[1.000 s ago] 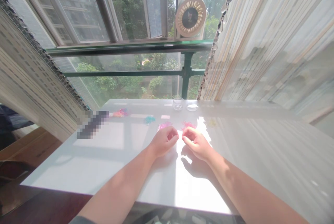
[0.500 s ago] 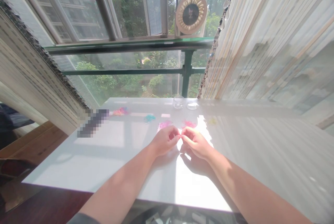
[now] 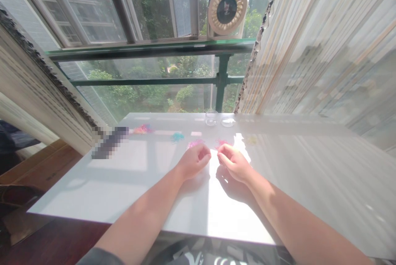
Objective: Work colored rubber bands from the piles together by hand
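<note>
Left curtain (image 3: pixel 40 79): hanging aslant at ten o'clock from the left hand (image 3: pixel 194 162), showing a dark trimmed edge.
Cardboard box (image 3: pixel 40 166): sitting at nine o'clock, past the left edge of the bench (image 3: pixel 123 191).
Dark item (image 3: pixel 110 143): lying near that edge at nine o'clock, too pixelated to identify.
Multicoloured pile (image 3: pixel 142 129): lying just right of the dark item, at ten o'clock, showing orange, pink and purple.
Teal pile (image 3: pixel 177 137): lying at eleven o'clock from the left hand.
Left hand: reaching in from eight o'clock, fingers (image 3: pixel 201 150) curling toward the thumb; possibly pinching something, too small to tell.
Purple-pink pile (image 3: pixel 196 144): lying on the bench at twelve o'clock, just beyond the left hand, partly hiding behind it.
Clear cup (image 3: pixel 211 119): standing near the far edge, at one o'clock from the left hand.
Pink-red pile (image 3: pixel 223 143): lying at eleven o'clock from the right hand (image 3: pixel 235 164), partly hiding behind it.
Round fan (image 3: pixel 227 7): standing past the bench at twelve o'clock.
Clear dish (image 3: pixel 228 122): sitting just beside the cup.
Right hand: reaching in from four o'clock, fingers curling, tips facing the left hand across a narrow gap; grip impossible to tell.
Yellow pile (image 3: pixel 252 139): lying faintly at one o'clock from the right hand.
Right curtain (image 3: pixel 309 38): hanging between one and two o'clock.
</note>
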Demonstrator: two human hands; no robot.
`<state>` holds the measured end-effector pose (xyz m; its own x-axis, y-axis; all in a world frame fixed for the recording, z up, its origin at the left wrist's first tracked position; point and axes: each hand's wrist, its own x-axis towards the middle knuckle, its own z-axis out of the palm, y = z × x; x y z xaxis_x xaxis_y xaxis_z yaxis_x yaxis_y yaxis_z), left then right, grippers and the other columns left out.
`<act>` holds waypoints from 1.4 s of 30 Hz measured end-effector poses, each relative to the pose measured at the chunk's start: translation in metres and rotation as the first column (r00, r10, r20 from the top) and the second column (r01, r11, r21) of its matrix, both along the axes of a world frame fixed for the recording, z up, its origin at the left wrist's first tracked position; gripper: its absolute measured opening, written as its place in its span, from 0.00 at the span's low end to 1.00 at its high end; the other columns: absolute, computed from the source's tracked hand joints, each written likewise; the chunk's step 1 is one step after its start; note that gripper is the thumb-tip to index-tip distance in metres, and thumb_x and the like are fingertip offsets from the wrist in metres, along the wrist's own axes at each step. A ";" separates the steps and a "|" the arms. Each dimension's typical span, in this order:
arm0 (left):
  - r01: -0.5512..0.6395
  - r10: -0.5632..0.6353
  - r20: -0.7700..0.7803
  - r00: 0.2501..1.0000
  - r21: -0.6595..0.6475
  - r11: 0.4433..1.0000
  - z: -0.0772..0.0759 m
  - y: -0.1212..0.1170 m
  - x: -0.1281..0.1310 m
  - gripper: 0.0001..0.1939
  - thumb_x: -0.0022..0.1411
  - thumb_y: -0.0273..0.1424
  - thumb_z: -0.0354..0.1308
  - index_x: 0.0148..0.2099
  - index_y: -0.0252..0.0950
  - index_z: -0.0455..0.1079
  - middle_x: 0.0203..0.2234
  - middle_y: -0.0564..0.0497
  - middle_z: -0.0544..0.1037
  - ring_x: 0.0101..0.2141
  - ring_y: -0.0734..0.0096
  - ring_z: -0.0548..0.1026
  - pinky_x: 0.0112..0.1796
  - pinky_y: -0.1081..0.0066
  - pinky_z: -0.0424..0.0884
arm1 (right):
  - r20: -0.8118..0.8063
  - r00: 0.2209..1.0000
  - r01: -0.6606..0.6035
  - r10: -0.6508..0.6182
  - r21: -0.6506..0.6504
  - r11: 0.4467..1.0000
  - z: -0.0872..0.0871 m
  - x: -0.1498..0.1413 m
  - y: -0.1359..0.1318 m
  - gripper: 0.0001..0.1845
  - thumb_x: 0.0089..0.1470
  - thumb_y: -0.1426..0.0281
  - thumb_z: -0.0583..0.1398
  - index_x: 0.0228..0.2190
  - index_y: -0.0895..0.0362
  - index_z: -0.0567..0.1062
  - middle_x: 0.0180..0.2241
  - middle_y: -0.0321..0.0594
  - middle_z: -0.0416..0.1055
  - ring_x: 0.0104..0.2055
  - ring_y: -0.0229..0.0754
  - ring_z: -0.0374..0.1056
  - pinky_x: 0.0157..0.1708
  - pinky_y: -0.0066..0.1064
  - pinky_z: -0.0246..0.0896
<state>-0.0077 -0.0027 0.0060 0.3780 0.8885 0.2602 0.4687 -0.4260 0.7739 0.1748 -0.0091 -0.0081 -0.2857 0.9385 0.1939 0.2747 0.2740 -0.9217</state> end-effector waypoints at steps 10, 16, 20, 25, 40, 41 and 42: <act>0.002 -0.002 -0.004 1.000 0.018 1.000 -0.004 0.002 -0.001 0.07 0.58 0.32 0.50 0.32 0.35 0.65 0.24 0.54 0.69 0.26 0.75 0.65 0.30 0.74 0.62 | -0.045 0.999 -0.025 0.023 -0.033 0.999 0.004 0.000 -0.003 0.06 0.54 0.65 0.54 0.31 0.55 0.65 0.24 0.32 0.64 0.22 0.34 0.62 0.21 0.26 0.58; 0.019 -0.019 0.003 1.000 0.016 1.000 -0.003 0.002 -0.001 0.06 0.58 0.32 0.50 0.32 0.36 0.65 0.25 0.55 0.69 0.26 0.76 0.65 0.30 0.75 0.62 | 0.023 1.000 0.006 -0.008 0.067 0.998 0.003 -0.001 -0.002 0.05 0.53 0.68 0.54 0.28 0.56 0.67 0.24 0.34 0.65 0.27 0.36 0.62 0.28 0.29 0.59; 0.022 -0.022 0.009 1.000 0.011 1.000 -0.004 0.002 -0.001 0.06 0.58 0.33 0.50 0.32 0.36 0.65 0.25 0.54 0.69 0.26 0.76 0.65 0.30 0.75 0.62 | 0.032 0.999 0.016 -0.018 0.077 0.997 0.003 0.000 -0.001 0.04 0.53 0.69 0.54 0.28 0.56 0.67 0.25 0.34 0.66 0.27 0.36 0.62 0.29 0.29 0.58; 0.005 -0.005 0.031 1.000 -0.013 1.000 -0.005 0.002 -0.002 0.07 0.59 0.33 0.51 0.34 0.36 0.66 0.26 0.54 0.71 0.26 0.76 0.65 0.30 0.75 0.62 | 0.041 0.999 0.023 -0.026 0.081 0.996 0.001 0.001 0.000 0.05 0.53 0.68 0.53 0.28 0.56 0.67 0.23 0.33 0.65 0.26 0.36 0.62 0.28 0.29 0.58; -0.047 0.048 0.045 0.998 -0.034 0.998 -0.004 0.005 -0.007 0.08 0.59 0.34 0.50 0.33 0.36 0.66 0.24 0.55 0.68 0.27 0.75 0.66 0.30 0.74 0.61 | 0.476 0.711 0.397 -0.517 0.336 0.854 0.023 0.106 0.041 0.10 0.49 0.66 0.53 0.25 0.56 0.72 0.23 0.35 0.68 0.25 0.38 0.63 0.26 0.27 0.52; -0.045 0.047 0.040 0.998 -0.036 0.998 -0.004 0.005 -0.007 0.08 0.59 0.34 0.50 0.34 0.36 0.66 0.25 0.55 0.68 0.27 0.75 0.66 0.30 0.74 0.61 | 0.508 0.693 0.387 -0.512 0.337 0.858 0.020 0.115 0.044 0.10 0.48 0.66 0.53 0.25 0.56 0.72 0.23 0.35 0.68 0.26 0.38 0.63 0.27 0.28 0.52; -0.043 0.044 0.033 0.998 -0.037 0.998 -0.005 0.005 -0.007 0.08 0.59 0.34 0.50 0.34 0.37 0.66 0.24 0.55 0.68 0.27 0.75 0.66 0.29 0.74 0.60 | 0.514 0.680 0.401 -0.522 0.336 0.852 0.015 0.120 0.045 0.11 0.48 0.66 0.52 0.25 0.56 0.72 0.22 0.35 0.68 0.26 0.38 0.63 0.28 0.28 0.53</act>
